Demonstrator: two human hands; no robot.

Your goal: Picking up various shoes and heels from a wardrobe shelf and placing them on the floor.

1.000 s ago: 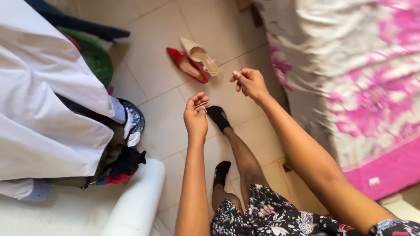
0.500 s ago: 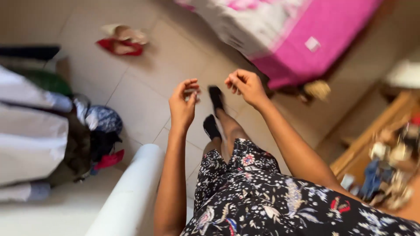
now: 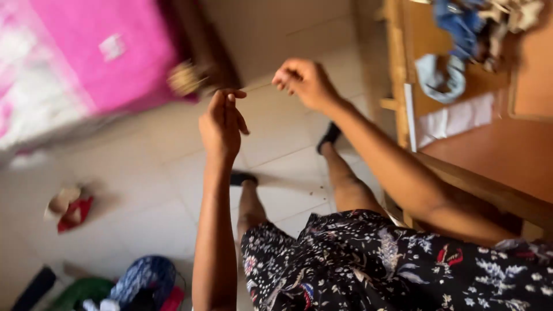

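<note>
Pink bed cover: seen at upper left, blurred, with a white and pink patterned part at the far left edge.

Red shoe and beige shoe: lying together on the tiled floor at left, well apart from the hands.

Heap of clothes: blue, green and red pieces, set at the bottom left edge on the floor.

Left hand: raised over the floor, fingers held straight and pressed together with the thumb; whether anything thin is pinched between them cannot be told, the picture being blurred.

Black socks: worn on both feet, which are planted on the floor below the hands; the nearer foot is partly hidden behind the left forearm.

Right hand: raised just beside the left hand and apart from it, fingers curled inward in a loose fist; nothing is seen gripped in it.

Dark floral dress: spread over the lap at bottom centre and right.

Wooden counter: at right; a blue cloth, a pale grey cloth and a white sheet are laid on it.
</note>
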